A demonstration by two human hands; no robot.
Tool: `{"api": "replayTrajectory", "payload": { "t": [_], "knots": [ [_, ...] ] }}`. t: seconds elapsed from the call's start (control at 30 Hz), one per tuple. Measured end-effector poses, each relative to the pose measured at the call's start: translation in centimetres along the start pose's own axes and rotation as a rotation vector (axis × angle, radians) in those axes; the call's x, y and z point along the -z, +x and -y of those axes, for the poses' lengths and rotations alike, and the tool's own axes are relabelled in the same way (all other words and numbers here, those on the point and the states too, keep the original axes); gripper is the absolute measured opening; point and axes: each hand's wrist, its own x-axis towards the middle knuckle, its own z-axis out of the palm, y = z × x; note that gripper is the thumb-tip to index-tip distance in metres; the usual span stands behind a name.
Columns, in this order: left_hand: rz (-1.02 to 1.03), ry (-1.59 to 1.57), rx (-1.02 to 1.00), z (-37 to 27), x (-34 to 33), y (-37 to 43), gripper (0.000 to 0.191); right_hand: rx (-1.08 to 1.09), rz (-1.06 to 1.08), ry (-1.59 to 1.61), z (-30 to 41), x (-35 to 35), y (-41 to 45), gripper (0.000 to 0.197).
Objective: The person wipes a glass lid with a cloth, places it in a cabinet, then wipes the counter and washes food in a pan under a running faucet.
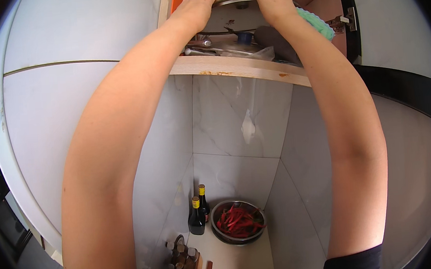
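Both my arms reach up into an open wall cabinet (232,63). My left hand (200,10) grips the left part of the metal rim of a round glass pot lid (236,17), which stands tilted on edge. On the right part of the same rim, my right hand (273,1) is closed. Under the lid, on the cabinet's bottom board, lie metal-ended utensils (204,43), a small blue item (245,38), a clear plastic bag (264,53) and a dark rounded thing (274,40), partly behind my right forearm. A mint-green textured cloth (317,24) sits right of my right wrist.
Below, on a pale counter, stand a metal bowl of red chili peppers (239,221), two dark bottles with yellow caps (196,219) and a rack of jars (183,258). A metal hinge (343,21) and the dark-edged door border the cabinet's right side.
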Motion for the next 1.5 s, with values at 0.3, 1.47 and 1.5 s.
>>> {"api": "replayTrajectory", "payload": {
  "t": [0.3,1.47,1.5],
  "knots": [
    [0.086,0.039,0.039,0.6,-2.8,1.2,0.033,0.072,0.007,0.061,-0.6,-1.9,-0.3,0.015],
    [0.004,-0.99,0.215,0.8,-0.5,1.0,0.069,-0.039,0.154,0.357,6.8,7.8,-7.2,0.014],
    [-0.027,-1.082,0.243,-0.3,1.1,1.0,0.069,-0.045,0.157,0.349,6.8,8.1,-7.8,0.014]
  ]
}}
